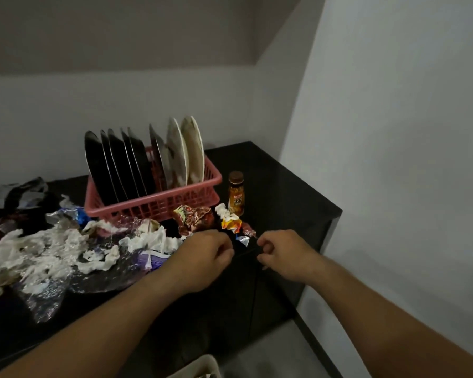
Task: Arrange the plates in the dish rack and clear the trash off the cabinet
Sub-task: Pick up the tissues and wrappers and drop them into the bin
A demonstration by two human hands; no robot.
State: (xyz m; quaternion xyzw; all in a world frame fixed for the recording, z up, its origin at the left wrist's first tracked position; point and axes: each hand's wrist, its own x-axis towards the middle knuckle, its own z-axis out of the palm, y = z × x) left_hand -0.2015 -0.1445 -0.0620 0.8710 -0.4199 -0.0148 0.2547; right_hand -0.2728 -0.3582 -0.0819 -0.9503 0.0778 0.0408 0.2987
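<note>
Nearest, at the bottom edge: one pale bin [200,368], a white scrap or two inside. Above it, two hands over the front of the tabletop [273,170], left hand [205,255] and right hand [281,255], close but apart. Fingers [225,251] of both curled inward; could not tell whether clamped on anything, nothing plain between them.

Just past the hands, trash not yet cleared. Counted four small wrappers [231,223] near the fingertips: one brown and crumpled, one yellow-orange, one reddish, one silver-blue. To the left, a wide litter of torn tissue [38,249] over clear film [47,293], too many shreds and too tangled to count. Farther left, a dark heap [17,197] of bags or cloth, number unclear. One small brown bottle [236,193] upright just right of the rack.

Farthest back, one pink rack [153,203] near the wall, holding eight plates [137,159] on edge in a row: six dark, two pale at the right end. No plate seen lying loose on the tabletop.

Judged the plate half finished, or nearly so. Judged the clearing half barely started, with almost all the trash left on top.
</note>
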